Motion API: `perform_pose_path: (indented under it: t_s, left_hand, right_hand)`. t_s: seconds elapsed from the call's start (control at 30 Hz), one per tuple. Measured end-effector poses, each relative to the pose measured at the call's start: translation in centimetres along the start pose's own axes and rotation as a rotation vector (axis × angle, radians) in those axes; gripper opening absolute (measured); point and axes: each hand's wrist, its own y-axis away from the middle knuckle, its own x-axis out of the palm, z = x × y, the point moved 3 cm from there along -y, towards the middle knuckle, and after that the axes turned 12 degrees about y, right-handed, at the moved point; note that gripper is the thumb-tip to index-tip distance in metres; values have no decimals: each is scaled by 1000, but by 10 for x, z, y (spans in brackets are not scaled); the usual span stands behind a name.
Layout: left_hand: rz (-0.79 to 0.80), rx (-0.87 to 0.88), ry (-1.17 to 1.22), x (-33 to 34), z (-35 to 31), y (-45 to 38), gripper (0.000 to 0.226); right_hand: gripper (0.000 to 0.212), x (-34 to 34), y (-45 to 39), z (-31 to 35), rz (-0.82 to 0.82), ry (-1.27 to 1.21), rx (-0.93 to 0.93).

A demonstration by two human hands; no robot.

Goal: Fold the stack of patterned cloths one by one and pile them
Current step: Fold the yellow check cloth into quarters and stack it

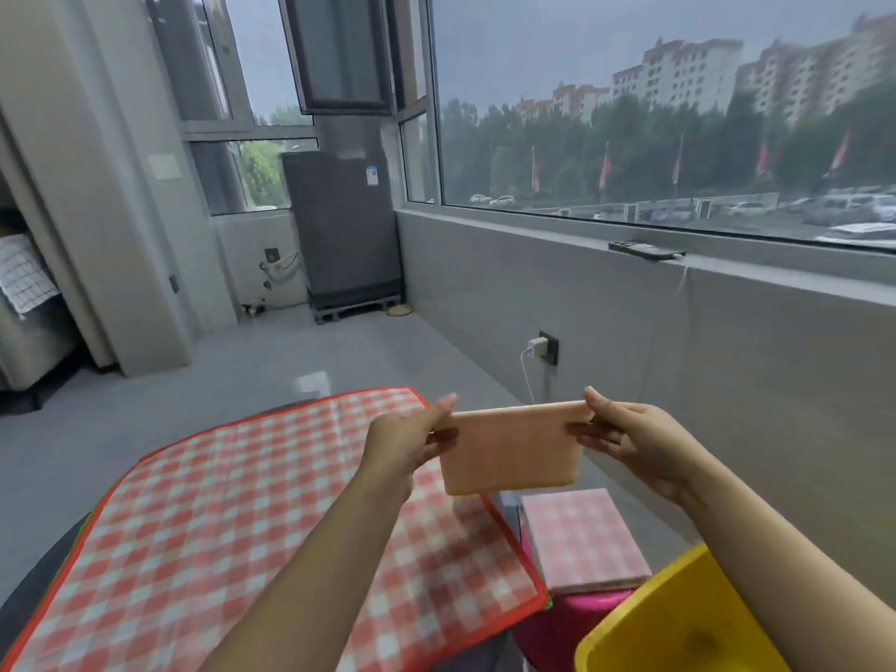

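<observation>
A folded orange cloth (511,453) hangs in the air between both hands, its pale back side toward me. My left hand (412,438) pinches its upper left corner and my right hand (625,438) pinches its upper right corner. Below and to the left, a red-and-white checked cloth (252,516) with a red border lies spread flat on top of the stack. A pile of folded checked cloths (582,540) sits lower right, on a pink stool (572,618).
A yellow plastic object (679,623) fills the lower right corner. A grey wall with a socket and charger (543,349) runs along the right under a big window. A dark fridge (344,230) stands in the far corner across the grey floor.
</observation>
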Motion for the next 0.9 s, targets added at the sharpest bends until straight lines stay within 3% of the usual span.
perform_pose_path:
  t_s: [0.27,0.37,0.47,0.57,0.7,0.8,0.9]
  left_hand:
    - [-30,-3,7,91,73,-28,29]
    - [-118,21,-41,112,115,-36,25]
    - [-204,22,2,126,153,-37,14]
    - [-273,27,57,134,190,-39,9]
    - [-280,13,30,134,238,-51,23]
    - [-261,-13,-27,125,267,-63,38]
    - [-249,-1,-90,113,292,-73,40]
  right_hand:
    - [20,-95,-26,-10,-195,-1,28]
    - [28,-117,-39,-28,-304,213,7]
    - [19,-134,-52,-50,-389,369,-11]
    - [15,-145,-68,-80,-397,406,22]
    - [13,-156,-84,-126,-398,436,72]
    - [23,-158,-89,-155,-360,463,83]
    - [33,-155,-98,-187,-291,529,73]
